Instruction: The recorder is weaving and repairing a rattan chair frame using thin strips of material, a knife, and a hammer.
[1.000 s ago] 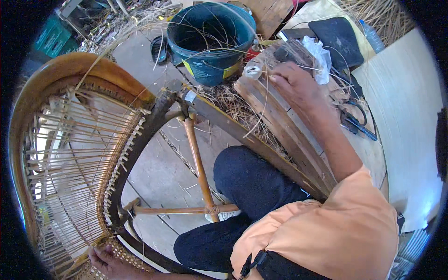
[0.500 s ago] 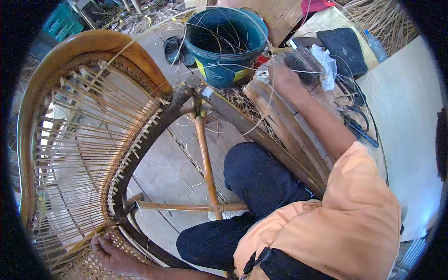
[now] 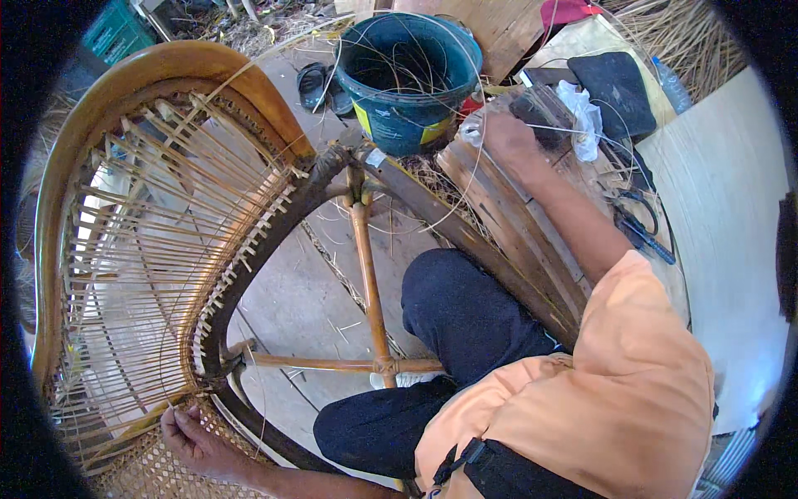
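At the lower left, my left hand rests over the woven cane panel of a curved rattan chair frame. Its thumb and forefinger are pinched on a thin pale cane strand at the edge of the weave. Many parallel cane strands stretch across the frame above it. My right arm reaches far forward. My right hand is closed beside the bucket, above wooden boards, its fingers against a small silvery-white thing that I cannot make out.
A dark green bucket with loose cane strands stands at the back middle, with dark sandals to its left. Right of my hand lie a white plastic bag, a black flat pad and a dark-handled tool. A rattan leg brace stands before my knees.
The view has shifted slightly. My right hand has turned a little and stays by the silvery-white thing. My left hand stays at the weave's edge, its pinched strand now showing more clearly.
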`<state>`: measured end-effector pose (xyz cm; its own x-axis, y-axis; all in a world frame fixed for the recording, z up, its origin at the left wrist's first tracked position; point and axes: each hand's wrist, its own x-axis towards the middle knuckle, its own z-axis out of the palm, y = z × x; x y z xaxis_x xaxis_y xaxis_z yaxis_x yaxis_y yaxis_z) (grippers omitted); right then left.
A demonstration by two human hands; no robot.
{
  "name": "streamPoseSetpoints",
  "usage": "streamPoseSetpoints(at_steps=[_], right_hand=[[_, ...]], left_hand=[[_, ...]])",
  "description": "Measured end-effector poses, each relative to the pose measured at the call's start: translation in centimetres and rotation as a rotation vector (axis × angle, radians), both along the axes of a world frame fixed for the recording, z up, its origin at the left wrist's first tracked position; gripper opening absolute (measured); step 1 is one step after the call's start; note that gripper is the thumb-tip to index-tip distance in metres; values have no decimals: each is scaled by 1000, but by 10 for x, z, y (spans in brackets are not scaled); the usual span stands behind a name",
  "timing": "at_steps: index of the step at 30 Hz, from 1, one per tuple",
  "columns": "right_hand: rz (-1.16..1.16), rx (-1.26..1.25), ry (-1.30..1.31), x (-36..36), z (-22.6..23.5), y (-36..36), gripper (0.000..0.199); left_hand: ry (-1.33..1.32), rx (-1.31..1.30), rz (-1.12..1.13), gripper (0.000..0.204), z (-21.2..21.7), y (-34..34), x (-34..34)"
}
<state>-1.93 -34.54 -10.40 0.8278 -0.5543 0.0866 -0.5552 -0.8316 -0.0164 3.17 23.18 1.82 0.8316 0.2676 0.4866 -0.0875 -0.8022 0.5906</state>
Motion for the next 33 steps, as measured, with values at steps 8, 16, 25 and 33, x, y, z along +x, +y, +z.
streamPoseSetpoints(at_steps=[8, 16, 25, 33], right_hand=[[88, 111, -122, -20, 58, 28, 35], [-195, 1178, -1232, -106, 141, 53, 18], [507, 1432, -376, 17, 155, 262, 16], [605, 1742, -238, 80, 112, 356, 14]], left_hand=[[5, 19, 54, 25, 2, 10, -1], [54, -356, -59, 11, 13, -18, -3], [172, -781, -34, 10, 4, -27, -6], [194, -1153, -158, 15, 4, -16, -4]])
